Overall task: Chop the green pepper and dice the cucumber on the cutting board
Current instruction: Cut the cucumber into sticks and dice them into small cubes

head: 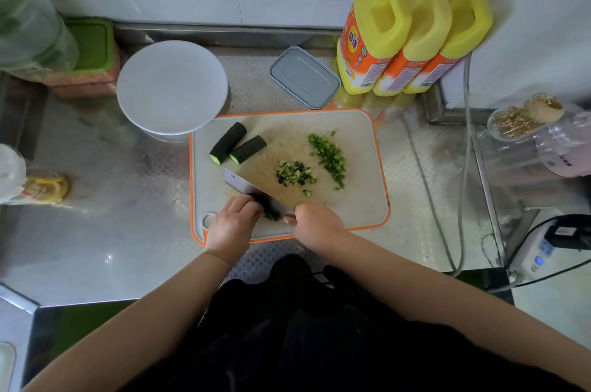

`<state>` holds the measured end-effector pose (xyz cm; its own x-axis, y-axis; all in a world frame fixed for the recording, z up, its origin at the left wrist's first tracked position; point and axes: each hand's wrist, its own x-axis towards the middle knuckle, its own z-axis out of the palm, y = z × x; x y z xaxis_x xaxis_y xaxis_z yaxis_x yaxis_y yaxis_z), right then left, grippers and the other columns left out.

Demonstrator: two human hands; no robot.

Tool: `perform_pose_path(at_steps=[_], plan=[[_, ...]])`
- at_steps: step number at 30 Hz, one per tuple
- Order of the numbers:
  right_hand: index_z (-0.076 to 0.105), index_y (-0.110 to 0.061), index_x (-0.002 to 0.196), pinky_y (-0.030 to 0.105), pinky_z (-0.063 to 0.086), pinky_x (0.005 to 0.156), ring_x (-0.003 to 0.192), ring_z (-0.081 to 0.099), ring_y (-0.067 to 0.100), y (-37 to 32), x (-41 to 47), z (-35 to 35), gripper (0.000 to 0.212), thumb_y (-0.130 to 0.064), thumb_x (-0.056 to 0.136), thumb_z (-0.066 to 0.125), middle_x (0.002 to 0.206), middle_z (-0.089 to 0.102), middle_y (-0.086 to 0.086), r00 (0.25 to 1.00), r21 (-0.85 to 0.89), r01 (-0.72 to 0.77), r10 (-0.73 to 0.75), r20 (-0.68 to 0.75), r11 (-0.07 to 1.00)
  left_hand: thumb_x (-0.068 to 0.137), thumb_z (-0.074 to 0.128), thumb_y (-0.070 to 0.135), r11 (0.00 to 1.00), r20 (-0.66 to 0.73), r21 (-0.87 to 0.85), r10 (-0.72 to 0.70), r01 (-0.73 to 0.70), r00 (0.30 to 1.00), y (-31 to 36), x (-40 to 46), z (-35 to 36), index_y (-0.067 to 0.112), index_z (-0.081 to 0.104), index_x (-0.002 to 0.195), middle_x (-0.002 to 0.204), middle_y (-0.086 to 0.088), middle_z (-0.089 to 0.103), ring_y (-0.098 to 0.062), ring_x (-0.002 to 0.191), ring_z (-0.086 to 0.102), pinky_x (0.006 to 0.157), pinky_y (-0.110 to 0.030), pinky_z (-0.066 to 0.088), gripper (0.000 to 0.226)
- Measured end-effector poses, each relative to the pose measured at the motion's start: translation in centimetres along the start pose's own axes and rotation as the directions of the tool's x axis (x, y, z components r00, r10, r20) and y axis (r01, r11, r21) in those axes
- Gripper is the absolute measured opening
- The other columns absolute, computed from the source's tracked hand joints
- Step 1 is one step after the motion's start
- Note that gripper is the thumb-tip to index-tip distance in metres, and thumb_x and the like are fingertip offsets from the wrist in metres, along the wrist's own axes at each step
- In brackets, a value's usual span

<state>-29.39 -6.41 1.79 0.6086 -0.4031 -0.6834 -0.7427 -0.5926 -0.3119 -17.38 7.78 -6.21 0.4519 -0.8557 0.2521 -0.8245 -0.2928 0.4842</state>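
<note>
Head cam: right hand (315, 223) wrapped round cleaver (256, 183) handle, left hand (232, 220) curled on cucumber piece (271, 215) at cutting board (367, 199) near edge. Risk: blade v. close to fingertips, could nick them.

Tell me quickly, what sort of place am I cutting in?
Probably a kitchen prep area, perhaps commercial: a steel counter against a tiled wall, a cutting board with diced vegetables under the cleaver, and three yellow bottles at the back.
</note>
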Motion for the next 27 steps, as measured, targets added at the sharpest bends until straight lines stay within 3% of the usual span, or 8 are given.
perform_pose_path(at_steps=[4, 10, 16, 27], plan=[[0.056, -0.009, 0.099, 0.033, 0.040, 0.068, 0.090, 0.058, 0.029, 0.3, 0.3, -0.4, 0.032, -0.038, 0.099, 0.043, 0.093, 0.060, 0.010, 1.000, 0.012, 0.001, -0.002, 0.014, 1.000, 0.090, 0.051, 0.023, 0.999, 0.006, 0.006, -0.049, 0.049, 0.999, -0.1, -0.2, 0.0, 0.008, 0.071, 0.088, 0.090, -0.006, 0.065, -0.025, 0.081, 0.061, 0.056, -0.031, 0.050, 0.026], [0.052, -0.012, 0.089, 0.033, 0.039, 0.065, 0.080, 0.054, 0.026, 0.2, -0.1, -0.4, 0.032, -0.040, 0.100, 0.041, 0.082, 0.053, 0.005, 1.000, 0.029, 0.015, -0.014, -0.016, 0.999, 0.087, 0.051, 0.020, 0.999, 0.009, 0.016, -0.045, 0.045, 0.999, -0.1, 0.0, -0.4, 0.008, 0.072, 0.085, 0.090, -0.005, 0.066, -0.021, 0.081, 0.059, 0.052, -0.029, 0.049, 0.025], [0.057, -0.008, 0.101, 0.032, 0.037, 0.065, 0.078, 0.051, 0.027, -0.6, -1.0, -1.1, 0.035, -0.038, 0.101, 0.038, 0.083, 0.052, 0.006, 0.996, -0.028, 0.026, -0.029, -0.083, 0.999, 0.089, 0.050, 0.023, 0.999, -0.002, -0.005, -0.053, 0.053, 0.999, 0.0, 0.1, -0.5, 0.008, 0.071, 0.082, 0.090, -0.004, 0.066, -0.016, 0.084, 0.053, 0.052, -0.028, 0.047, 0.028], [0.058, -0.009, 0.099, 0.033, 0.040, 0.065, 0.076, 0.051, 0.026, -1.4, -1.5, -1.7, 0.031, -0.034, 0.101, 0.040, 0.081, 0.052, 0.005, 0.999, -0.083, 0.030, -0.033, -0.039, 0.996, 0.089, 0.051, 0.022, 0.997, 0.024, -0.047, -0.059, 0.060, 0.998, -0.6, -0.1, -0.1, 0.009, 0.073, 0.085, 0.091, -0.004, 0.067, -0.018, 0.086, 0.054, 0.055, -0.034, 0.054, 0.026]])
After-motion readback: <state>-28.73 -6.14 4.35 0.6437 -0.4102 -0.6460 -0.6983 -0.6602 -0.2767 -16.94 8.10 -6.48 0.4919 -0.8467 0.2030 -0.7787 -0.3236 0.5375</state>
